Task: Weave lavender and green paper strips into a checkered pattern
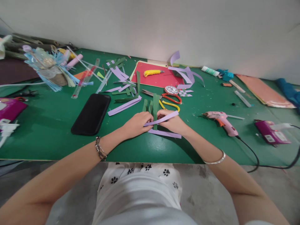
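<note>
Both hands work close together over the green tabletop, near its front edge. My left hand (138,124) is closed, its fingertips pinching the left end of a purple paper strip (169,117). Curled fingers of my right hand (174,125) grip the same strip farther along, and its free end sticks out over that hand. An upright green paper strip (155,106) crosses the purple one between the hands. Shorter green strips (145,105) stand just beyond my left fingers. Below the right hand, another purple strip (165,134) lies flat. The fingers partly hide where the strips cross.
Scissors (172,98) lie just beyond the hands, beside loose purple and green strips (125,105). A black phone (91,114) is at left, a pink glue gun (221,121) with its cord at right. Farther back, a yellow cutter (152,72) rests on red paper (150,82).
</note>
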The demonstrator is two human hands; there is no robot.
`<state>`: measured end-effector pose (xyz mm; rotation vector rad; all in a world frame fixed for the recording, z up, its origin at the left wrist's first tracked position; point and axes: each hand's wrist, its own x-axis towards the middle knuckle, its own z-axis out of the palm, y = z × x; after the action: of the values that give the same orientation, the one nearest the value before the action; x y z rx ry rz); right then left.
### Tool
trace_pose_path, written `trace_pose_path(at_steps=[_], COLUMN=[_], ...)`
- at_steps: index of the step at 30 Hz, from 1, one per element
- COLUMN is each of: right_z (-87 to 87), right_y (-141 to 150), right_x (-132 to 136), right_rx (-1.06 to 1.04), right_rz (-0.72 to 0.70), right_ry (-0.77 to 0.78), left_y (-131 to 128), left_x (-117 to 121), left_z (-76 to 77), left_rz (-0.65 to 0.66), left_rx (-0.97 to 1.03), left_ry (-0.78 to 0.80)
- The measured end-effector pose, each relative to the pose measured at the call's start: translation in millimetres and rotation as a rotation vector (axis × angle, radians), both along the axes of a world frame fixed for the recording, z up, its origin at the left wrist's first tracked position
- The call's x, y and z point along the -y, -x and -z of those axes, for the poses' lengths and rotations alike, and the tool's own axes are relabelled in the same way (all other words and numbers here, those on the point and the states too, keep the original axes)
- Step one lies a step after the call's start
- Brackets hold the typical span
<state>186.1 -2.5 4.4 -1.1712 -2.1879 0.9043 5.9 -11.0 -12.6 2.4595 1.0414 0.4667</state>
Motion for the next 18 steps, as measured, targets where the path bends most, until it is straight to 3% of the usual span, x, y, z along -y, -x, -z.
trace_pose_path(at_steps=[6,12,18], right_z=[-3.8,1.5,-5.1], right_y=[0.8,5.0,0.7], right_x=[2.5,13.0,20.3], right_rx=[0.058,0.015,-0.048], right_rz=[0.018,0.158,0.175], right_ry=[-0.033,-0.085,0.108], left_y=[-1.1,-0.4,0.3], left_x=[-0.6,-0.8,-0.7], left_z=[-1.8,-1.5,-1.6], left_rz=[-0.001,0.002,0.007], left_rx=[-0.015,-0.008,0.054], left_ry=[0.0,-0.007,0.012])
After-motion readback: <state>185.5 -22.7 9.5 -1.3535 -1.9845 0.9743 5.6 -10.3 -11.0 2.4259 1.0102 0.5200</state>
